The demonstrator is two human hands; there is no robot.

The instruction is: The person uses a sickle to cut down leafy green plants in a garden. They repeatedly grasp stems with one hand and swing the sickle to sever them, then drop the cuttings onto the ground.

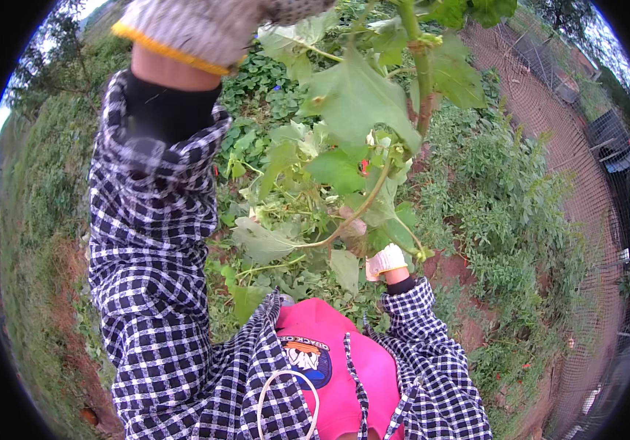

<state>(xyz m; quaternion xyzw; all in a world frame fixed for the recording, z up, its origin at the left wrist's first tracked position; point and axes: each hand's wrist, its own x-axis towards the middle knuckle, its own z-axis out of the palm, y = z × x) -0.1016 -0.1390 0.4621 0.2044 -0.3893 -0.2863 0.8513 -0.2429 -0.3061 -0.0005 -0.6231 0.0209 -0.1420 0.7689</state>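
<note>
My left hand point(199, 30), in a knitted work glove with a yellow cuff edge, is raised at the top of the view. Its dotted, rubber-gripped fingers run off the upper edge, so what they hold is hidden. To its right rises a thick green plant stem point(424, 71), reddish lower down, with broad lobed leaves point(362, 102). From it a curved side branch point(367, 212) bends down and left. Below this branch, my right hand point(386, 261) shows a white glove cuff near the low leaves. Foliage covers its fingers, and I cannot see whether it grips anything.
Leafy vines with blue flowers point(276, 82) grow beyond the stem. Dense green bushes point(502, 220) stand on the right, before a wire mesh fence point(584, 181). Bare reddish soil point(469, 324) shows between plants. A white cord loop point(260, 407) hangs at my chest.
</note>
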